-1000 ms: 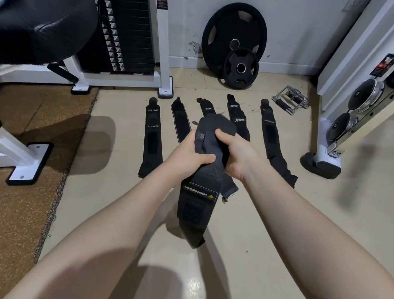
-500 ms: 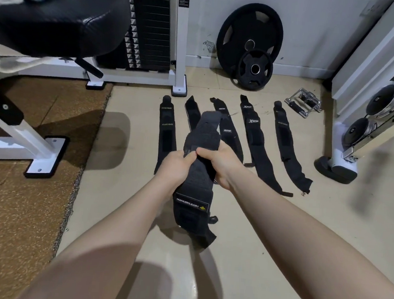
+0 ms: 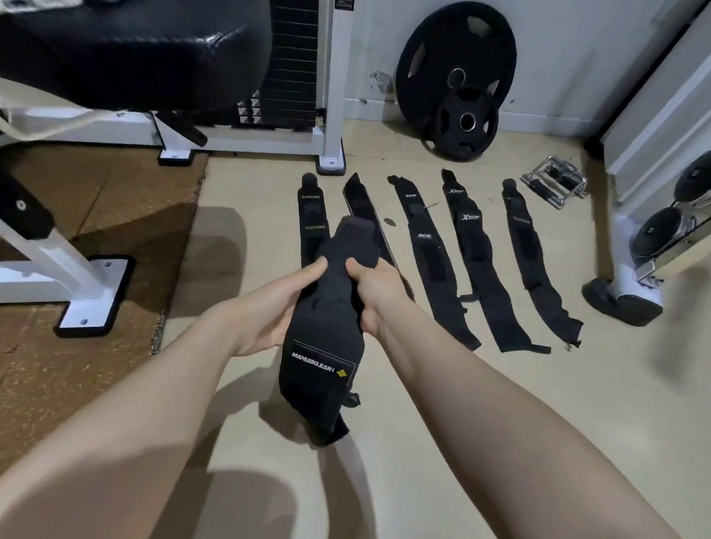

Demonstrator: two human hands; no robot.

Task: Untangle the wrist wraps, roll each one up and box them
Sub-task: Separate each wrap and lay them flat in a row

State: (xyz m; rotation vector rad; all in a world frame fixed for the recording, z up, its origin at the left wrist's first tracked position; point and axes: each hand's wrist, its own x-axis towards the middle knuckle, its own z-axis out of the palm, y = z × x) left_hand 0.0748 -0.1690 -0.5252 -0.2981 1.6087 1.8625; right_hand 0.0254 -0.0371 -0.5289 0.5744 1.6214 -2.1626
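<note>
A black wrist wrap (image 3: 321, 351) with a white label hangs above the floor, pinched from both sides. My left hand (image 3: 274, 309) grips its left edge and my right hand (image 3: 375, 296) grips its right edge. The upper end sticks up past my fingers and the lower end dangles near the floor. Beyond it, several black wrist wraps lie flat side by side on the beige floor, among them a far-left one (image 3: 312, 219), a middle one (image 3: 429, 254) and a far-right one (image 3: 533, 257). No box is in view.
A white machine frame with a black padded seat (image 3: 121, 34) and weight stack (image 3: 292, 51) stands at left, over a brown mat (image 3: 18, 370). Two black weight plates (image 3: 456, 77) lean on the back wall. A chrome cable handle (image 3: 554, 185) and another white machine (image 3: 663, 234) sit at right.
The view has shifted, so the laid-out wraps and machines sit further right in frame. Both hands slid a little lower on the held wrap, leaving more of its upper end sticking up.
</note>
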